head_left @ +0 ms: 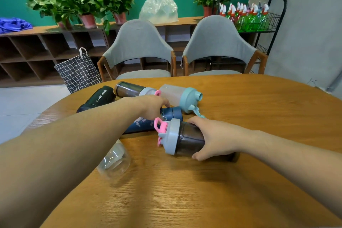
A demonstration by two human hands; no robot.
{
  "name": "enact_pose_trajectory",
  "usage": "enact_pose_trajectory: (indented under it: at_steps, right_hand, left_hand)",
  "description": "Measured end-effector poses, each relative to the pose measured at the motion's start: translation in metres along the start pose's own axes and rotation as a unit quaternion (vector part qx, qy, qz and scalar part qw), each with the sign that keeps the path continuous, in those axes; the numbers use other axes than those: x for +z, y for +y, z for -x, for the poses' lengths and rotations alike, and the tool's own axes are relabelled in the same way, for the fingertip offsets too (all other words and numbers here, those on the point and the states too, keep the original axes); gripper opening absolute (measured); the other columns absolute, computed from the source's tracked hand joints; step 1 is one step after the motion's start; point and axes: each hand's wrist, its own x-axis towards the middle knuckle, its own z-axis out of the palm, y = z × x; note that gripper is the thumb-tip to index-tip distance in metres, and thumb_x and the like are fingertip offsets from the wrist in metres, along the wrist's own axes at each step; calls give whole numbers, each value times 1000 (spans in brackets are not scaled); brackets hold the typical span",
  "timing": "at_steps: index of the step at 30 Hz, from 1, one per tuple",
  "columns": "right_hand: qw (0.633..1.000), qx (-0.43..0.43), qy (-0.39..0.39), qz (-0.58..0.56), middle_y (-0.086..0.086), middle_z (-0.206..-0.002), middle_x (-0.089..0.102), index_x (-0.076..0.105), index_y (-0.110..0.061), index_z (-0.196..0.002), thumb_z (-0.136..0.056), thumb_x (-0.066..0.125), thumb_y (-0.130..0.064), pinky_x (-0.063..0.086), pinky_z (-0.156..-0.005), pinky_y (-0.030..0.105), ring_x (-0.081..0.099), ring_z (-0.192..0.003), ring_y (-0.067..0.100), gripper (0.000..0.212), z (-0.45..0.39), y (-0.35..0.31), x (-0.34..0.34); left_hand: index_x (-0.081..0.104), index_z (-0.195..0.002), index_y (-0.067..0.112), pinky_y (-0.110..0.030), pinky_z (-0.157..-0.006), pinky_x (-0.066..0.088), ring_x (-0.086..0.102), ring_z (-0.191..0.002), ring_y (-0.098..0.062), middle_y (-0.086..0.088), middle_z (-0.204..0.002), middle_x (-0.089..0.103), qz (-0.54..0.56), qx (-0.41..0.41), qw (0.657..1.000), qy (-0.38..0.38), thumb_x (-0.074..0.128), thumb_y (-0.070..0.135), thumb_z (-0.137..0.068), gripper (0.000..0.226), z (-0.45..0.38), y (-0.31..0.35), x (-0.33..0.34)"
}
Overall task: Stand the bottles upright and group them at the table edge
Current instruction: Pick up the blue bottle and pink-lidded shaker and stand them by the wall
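Note:
Several bottles lie on their sides on the wooden table (pixel 240 181). My right hand (pixel 214 138) grips a dark smoky shaker (pixel 187 139) with a grey lid and pink cap. My left hand (pixel 151 106) closes over a dark blue patterned bottle (pixel 148 124). Behind it lie a black sport bottle (pixel 97 98), a smoky bottle with grey lid (pixel 129 89) and a frosted white bottle with a teal lid (pixel 179 96). A clear bottle (pixel 115 161) lies partly hidden under my left forearm.
Two grey chairs (pixel 138 46) (pixel 216 42) stand at the far side of the table. A checked fabric basket (pixel 77 72) sits on the floor at left. A low shelf with potted plants (pixel 83 5) and a plastic bag (pixel 159 5) lines the wall.

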Motion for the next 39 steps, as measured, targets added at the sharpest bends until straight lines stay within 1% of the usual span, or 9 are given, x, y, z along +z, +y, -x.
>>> enact_pose_trajectory:
  at_steps: [4,11,15,20,23,29,32,35,39]
  right_hand:
    - [999,16,9,-33,-11,-113,54,34,-31,-138,-66,82,-48,48,-77,24,57,-94,12,89,13,19,-7]
    - [989,40,58,-128,-10,-114,60,34,-31,-139,-67,83,-46,52,-85,28,61,-97,10,89,28,38,-10]
    - [982,45,81,-163,-13,-119,56,32,-32,-140,-69,83,-46,47,-80,20,58,-101,6,89,37,39,-17]
    - [969,56,123,-207,-10,-123,53,30,-31,-141,-70,84,-44,47,-81,20,56,-104,6,90,48,35,-26]
    - [957,71,157,-234,-9,-120,52,29,-27,-140,-71,85,-39,43,-76,15,55,-102,6,90,57,30,-31]
    - [915,102,232,-315,-4,-127,52,26,-22,-142,-74,85,-32,40,-88,24,53,-114,14,90,77,30,-38]
    - [895,121,262,-341,-3,-128,50,26,-21,-144,-76,84,-30,41,-92,29,51,-117,16,90,85,37,-40]
    - [868,141,300,-369,-1,-130,52,27,-20,-144,-75,85,-29,43,-95,31,52,-119,19,91,89,51,-41]
    - [840,157,333,-399,2,-131,51,27,-21,-142,-76,85,-26,45,-95,34,52,-119,20,88,94,88,-53]
  left_hand:
    - [37,-148,22,-37,-100,44,56,-122,-24,-4,-137,58,-23,-6,1000,8,82,35,-77,86,-2,2,12]
    - [55,-130,25,-35,-90,50,62,-105,-22,1,-117,67,-87,-16,993,73,82,50,-68,72,1,8,27]
    - [55,-126,23,-33,-82,53,62,-95,-20,1,-108,65,12,-22,993,112,81,38,-67,66,11,12,25]
    - [55,-121,26,-37,-80,55,60,-90,-19,2,-101,64,91,-3,974,206,79,42,-62,66,26,22,4]
    - [58,-115,26,-39,-79,57,63,-88,-18,4,-98,66,175,8,953,246,81,39,-63,58,36,32,-6]
    - [54,-126,24,-23,-69,48,65,-91,-14,5,-103,66,326,37,893,308,83,33,-71,63,49,54,-19]
    - [53,-126,24,-21,-70,49,64,-89,-6,6,-105,66,394,45,862,317,83,33,-74,60,49,68,-24]
    - [53,-131,21,-30,-86,53,63,-103,-12,4,-115,65,446,61,841,302,83,34,-76,64,43,83,-27]
    - [51,-130,22,-21,-77,48,59,-100,-5,11,-109,60,471,79,825,303,82,36,-77,63,16,116,-38]
